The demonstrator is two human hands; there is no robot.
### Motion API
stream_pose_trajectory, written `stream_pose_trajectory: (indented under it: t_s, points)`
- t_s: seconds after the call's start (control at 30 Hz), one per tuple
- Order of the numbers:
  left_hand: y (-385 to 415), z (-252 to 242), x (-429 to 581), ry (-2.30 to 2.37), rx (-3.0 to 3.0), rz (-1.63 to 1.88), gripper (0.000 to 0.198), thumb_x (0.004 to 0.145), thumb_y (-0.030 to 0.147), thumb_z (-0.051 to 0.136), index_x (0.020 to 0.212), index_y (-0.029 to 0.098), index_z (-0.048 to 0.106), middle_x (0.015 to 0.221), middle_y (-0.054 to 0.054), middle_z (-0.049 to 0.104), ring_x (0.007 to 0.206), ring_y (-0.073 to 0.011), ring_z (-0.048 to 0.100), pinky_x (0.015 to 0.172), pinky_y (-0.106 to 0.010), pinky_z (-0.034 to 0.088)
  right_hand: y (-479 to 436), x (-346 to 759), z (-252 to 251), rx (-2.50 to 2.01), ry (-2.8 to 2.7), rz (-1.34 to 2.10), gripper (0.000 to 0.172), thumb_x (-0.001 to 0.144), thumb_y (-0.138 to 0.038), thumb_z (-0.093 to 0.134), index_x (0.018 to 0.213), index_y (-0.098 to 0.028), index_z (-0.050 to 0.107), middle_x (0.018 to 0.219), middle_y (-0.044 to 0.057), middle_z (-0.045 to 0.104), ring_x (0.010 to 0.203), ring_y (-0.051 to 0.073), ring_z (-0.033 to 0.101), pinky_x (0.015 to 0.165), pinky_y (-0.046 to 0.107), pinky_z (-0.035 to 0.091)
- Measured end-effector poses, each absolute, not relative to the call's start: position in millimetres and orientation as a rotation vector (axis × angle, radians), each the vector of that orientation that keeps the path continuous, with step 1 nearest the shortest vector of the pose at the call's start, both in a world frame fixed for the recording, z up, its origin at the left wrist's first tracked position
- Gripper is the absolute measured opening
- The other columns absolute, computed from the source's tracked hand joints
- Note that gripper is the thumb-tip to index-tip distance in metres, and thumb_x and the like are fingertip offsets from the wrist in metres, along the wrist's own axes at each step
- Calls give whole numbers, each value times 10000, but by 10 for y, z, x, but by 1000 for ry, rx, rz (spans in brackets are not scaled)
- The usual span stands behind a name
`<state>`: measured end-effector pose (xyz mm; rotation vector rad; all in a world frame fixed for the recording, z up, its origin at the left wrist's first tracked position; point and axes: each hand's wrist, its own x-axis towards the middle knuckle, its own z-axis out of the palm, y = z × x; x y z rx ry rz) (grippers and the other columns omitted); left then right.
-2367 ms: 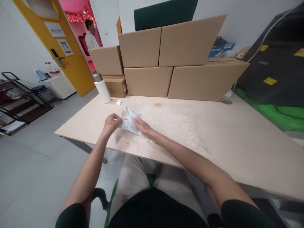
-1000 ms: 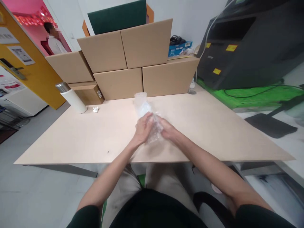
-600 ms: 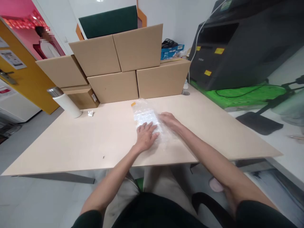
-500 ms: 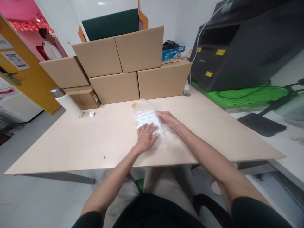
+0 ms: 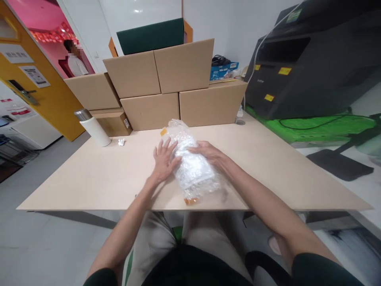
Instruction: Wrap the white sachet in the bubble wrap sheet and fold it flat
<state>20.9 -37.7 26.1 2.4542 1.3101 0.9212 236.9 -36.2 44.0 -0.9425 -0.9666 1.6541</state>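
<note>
A clear bubble-wrap package (image 5: 195,169) lies on the pale wooden table (image 5: 98,178) in front of me, with orange-brown tape at its far left corner and near end. What is inside the wrap I cannot make out. My right hand (image 5: 208,152) grips the package's right edge, thumb on top and fingers partly hidden beneath. Spread fingers of my left hand (image 5: 164,161) rest along the left side of the package, the thumb touching the wrap.
Several cardboard boxes (image 5: 149,113) stand stacked along the table's back. A white bottle (image 5: 95,129) and a crumpled paper scrap (image 5: 121,142) are at the left. A large dark printer (image 5: 285,75) stands at the right. Beyond the yellow door (image 5: 44,103) is a person (image 5: 76,63).
My left hand has moved off the top of the package to its left side. The package has turned or tilted, and tape now shows at its near end. The view has shifted slightly.
</note>
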Motion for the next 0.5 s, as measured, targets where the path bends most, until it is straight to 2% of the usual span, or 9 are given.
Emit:
stream_pose_trajectory:
  t_s: [0.07, 0.13, 0.23, 0.3, 0.37, 0.5]
  points:
    - [-327, 469, 35, 1268, 2431, 850, 581, 921, 526, 536, 1458, 320, 456, 1630, -37, 283, 1529, -323, 109, 1197, -614, 41, -499, 2372, 539, -897, -1132, 1645, 407, 567, -263, 918, 891, -121, 718, 849, 94, 753, 727, 205, 707, 680, 328, 584]
    - [-337, 628, -107, 1064, 2276, 729, 598, 891, 539, 580, 1441, 326, 482, 1575, -48, 392, 1476, -318, 292, 1195, -555, 211, -608, 2362, 638, -858, -1239, 1579, 426, 557, -315, 919, 898, -141, 732, 867, 81, 750, 738, 196, 699, 681, 320, 574]
    - [-428, 702, -214, 744, 1883, 644, 682, 821, 508, 684, 1443, 310, 485, 1467, -77, 518, 1309, -307, 522, 1068, -442, 449, -679, 2314, 739, -834, -1246, 1470, 410, 557, -372, 910, 870, -178, 727, 829, 43, 730, 713, 181, 674, 652, 308, 555]
    - [-480, 642, -199, 685, 1653, 744, 761, 738, 441, 779, 1428, 290, 495, 1416, -90, 553, 1237, -308, 574, 999, -410, 501, -660, 2262, 747, -838, -1178, 1421, 421, 552, -395, 909, 862, -188, 715, 803, 29, 713, 698, 174, 659, 642, 304, 543]
    - [-478, 523, -122, 739, 1451, 935, 753, 696, 397, 815, 1374, 254, 519, 1347, -104, 593, 1160, -290, 615, 943, -387, 525, -588, 2200, 690, -856, -1083, 1381, 445, 549, -418, 907, 867, -191, 694, 793, 21, 698, 703, 175, 647, 652, 310, 536]
    - [-271, 212, 115, 976, 1114, 1240, 628, 747, 434, 764, 1250, 194, 474, 1027, -80, 676, 840, -192, 669, 772, -337, 547, -294, 2090, 382, -1026, -980, 1269, 451, 622, -532, 830, 857, -198, 639, 768, 10, 649, 722, 188, 610, 688, 330, 512]
